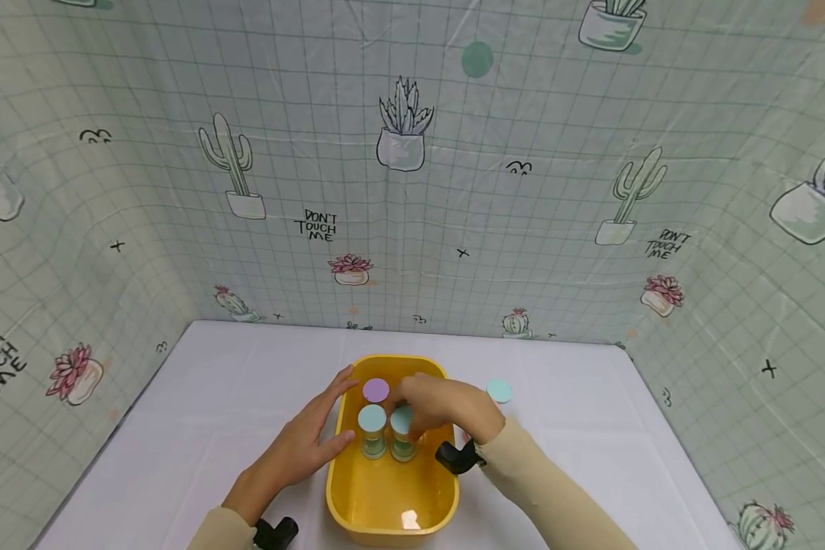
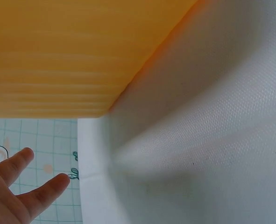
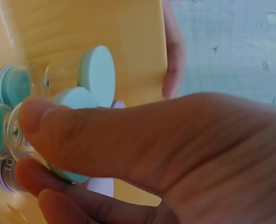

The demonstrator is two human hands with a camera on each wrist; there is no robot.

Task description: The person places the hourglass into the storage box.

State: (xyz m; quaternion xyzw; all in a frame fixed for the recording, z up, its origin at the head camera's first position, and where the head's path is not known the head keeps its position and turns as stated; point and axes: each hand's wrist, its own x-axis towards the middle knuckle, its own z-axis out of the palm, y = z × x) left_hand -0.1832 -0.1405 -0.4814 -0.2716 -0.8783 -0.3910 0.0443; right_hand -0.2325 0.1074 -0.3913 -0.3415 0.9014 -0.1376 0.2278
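A yellow plastic bin (image 1: 393, 500) stands on the table, with several sand timers inside it. My left hand (image 1: 301, 447) lies along the bin's left rim with its fingers spread; two fingers (image 2: 44, 196) show past the bin's corner in the left wrist view. My right hand (image 1: 431, 401) reaches into the bin and pinches a teal-capped sand timer (image 1: 403, 448) between thumb and fingers. Left of it stands another teal-capped sand timer (image 1: 372, 419), and behind that a purple-capped one (image 1: 376, 390). The right wrist view shows a sand timer marked 10 (image 3: 9, 171) below my thumb.
Outside the bin, right of my right wrist, stands another teal-capped piece (image 1: 499, 391). Something red shows partly behind that wrist. A white cloth covers the table (image 1: 247, 367). Cactus-print curtains (image 1: 282, 153) hang at the back and both sides.
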